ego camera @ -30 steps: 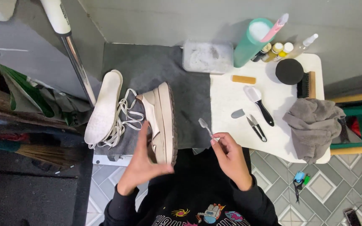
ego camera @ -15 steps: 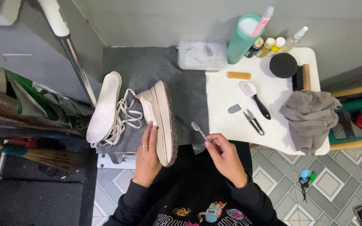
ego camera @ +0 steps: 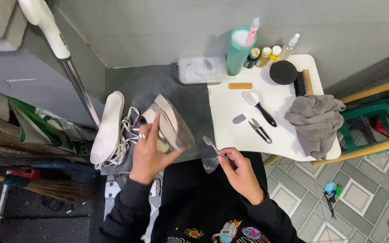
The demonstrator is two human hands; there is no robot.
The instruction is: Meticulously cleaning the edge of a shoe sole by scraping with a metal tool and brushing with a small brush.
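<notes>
Beige fabric and a thick pale sole make up the shoe, which sits left of centre in the frame, tipped on its side on a dark grey mat. The left hand has its fingers wrapped around the shoe's near end, clasping it. It looks light, soft in the upper and stiff only along the sole, so I judge the sole edge or heel the firmest place to take it; the upper would likely give under pressure. The right hand, low in the middle of the frame, pinches a slim small brush between fingertips and thumb; that brush looks thin, light and easy to let slip, so it is best held well along its handle. Counting: one shoe, one white insole lying to its left, a loose tangle of white laces between them. On the white table at right are one black-handled brush, one wooden-backed bristle brush, one round black tin, one small pair of snips, one tan block, one grey cloth, one tall green cup and, as far as I can make out, four small bottles at the upper edge. One translucent tub stands at the top of the mat.
</notes>
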